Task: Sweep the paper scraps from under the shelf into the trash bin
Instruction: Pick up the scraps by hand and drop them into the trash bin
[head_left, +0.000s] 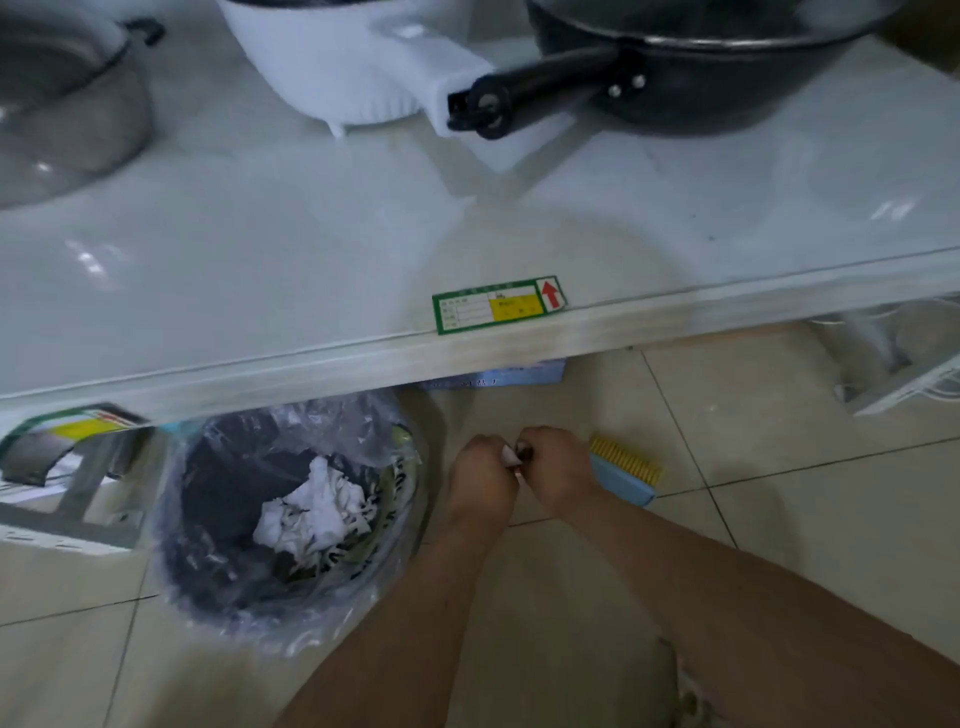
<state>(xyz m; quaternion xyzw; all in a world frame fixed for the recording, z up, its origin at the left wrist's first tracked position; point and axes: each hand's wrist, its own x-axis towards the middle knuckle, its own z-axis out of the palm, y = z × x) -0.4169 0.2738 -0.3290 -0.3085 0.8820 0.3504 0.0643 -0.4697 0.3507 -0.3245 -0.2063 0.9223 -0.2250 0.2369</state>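
Left hand (480, 470): curled shut, fingertips pinched on a small white paper scrap (510, 455), low over the tiled floor (779, 519).
Right hand (558, 467): closed, knuckles up, touching the left hand at the scrap; seems to pinch the same scrap, though the contact is blurred and partly hidden.
Paper scrap: held between the two hands, clear of the floor as far as can be told.
Trash bin (291, 519): just left of the grip, round, dark inside, lined with a clear plastic bag (363, 431); back rim tucked under the shelf edge.
Crumpled white paper (311, 514): lying inside the bin, left of and below the grip.
Brush (623, 470): immediately right of the right hand, blue body with yellow bristles pointing away, lying on the floor; whether the hand touches it cannot be told.
Shelf (311, 270): above and beyond the grip, pale glossy top, front lip carrying a green and yellow label (496, 306) with a red arrow.
On the shelf: black pan (701, 67) with its handle pointing left, white appliance (343, 57), steel pot (62, 104) at far left.
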